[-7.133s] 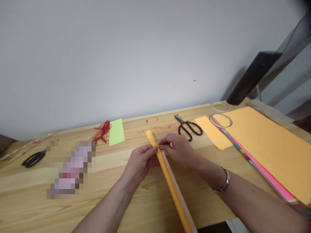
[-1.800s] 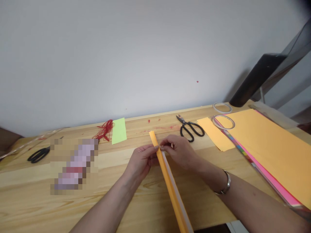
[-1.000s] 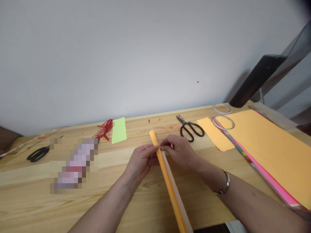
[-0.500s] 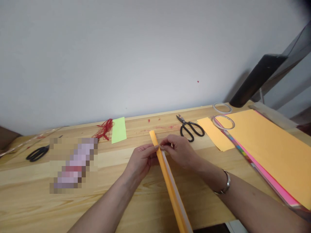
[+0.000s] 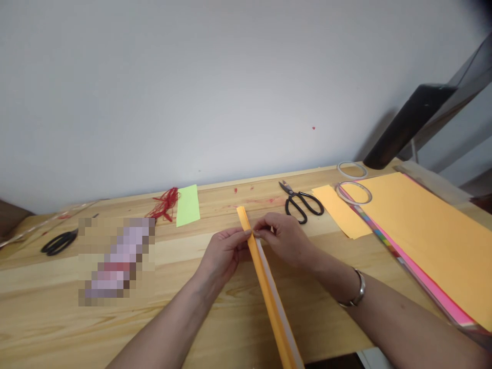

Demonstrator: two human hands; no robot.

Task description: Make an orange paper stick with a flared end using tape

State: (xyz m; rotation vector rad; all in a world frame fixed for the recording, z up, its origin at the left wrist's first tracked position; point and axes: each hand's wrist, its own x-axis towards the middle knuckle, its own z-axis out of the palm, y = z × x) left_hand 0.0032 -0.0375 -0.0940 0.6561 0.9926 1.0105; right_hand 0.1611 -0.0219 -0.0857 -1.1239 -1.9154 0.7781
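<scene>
A long, narrow strip of folded orange paper (image 5: 265, 287) slants from mid-table down to the bottom edge of the view, with a whitish band along its right side. My left hand (image 5: 225, 253) pinches it near its upper end, thumb on top. From the right, my right hand (image 5: 284, 238) has its thumb and fingertips closed at the edge of the whitish band, close to the left thumb. What exactly those fingertips pinch is too small to tell. A short piece of the strip sticks out beyond both hands.
Black-handled scissors (image 5: 298, 201) lie behind my right hand, other scissors (image 5: 61, 241) far left. Red threads (image 5: 166, 204), green paper (image 5: 188, 206) and a blurred-out object (image 5: 123, 256) are left. Right: orange sheets (image 5: 430, 230), tape rings (image 5: 353, 193), a black cylinder (image 5: 407, 128).
</scene>
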